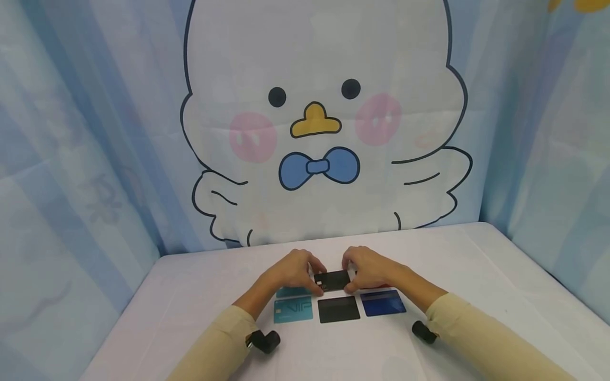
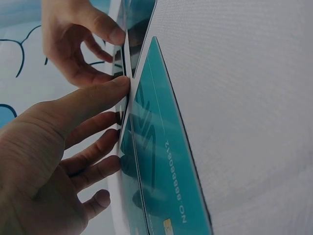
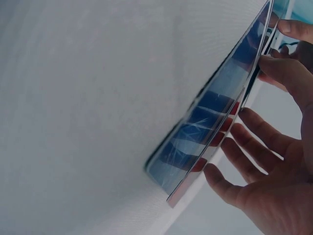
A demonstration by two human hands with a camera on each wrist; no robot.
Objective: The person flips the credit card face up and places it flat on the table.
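Note:
A black bank card [image 1: 332, 281] with a small chip lies between both hands in the back row. At its left end my left hand [image 1: 296, 269] pinches the edge with the thumb in front and fingers behind. My right hand [image 1: 369, 267] pinches the right end in the same way. In front of it is another black card [image 1: 339, 309]. Left of that sits a teal VIP card [image 1: 293, 310], with a second teal card [image 1: 292, 291] behind, partly hidden by my left hand. A blue card [image 1: 383, 303] is at the right; a red card [image 3: 215, 139] shows behind it, near my right fingers.
The cards are laid on a white cloth-covered table [image 1: 343, 354]. A curtain with a cartoon bird [image 1: 314, 211] hangs along the table's back edge. Black wrist devices [image 1: 265, 342] are on both beige sleeves, low over the cloth.

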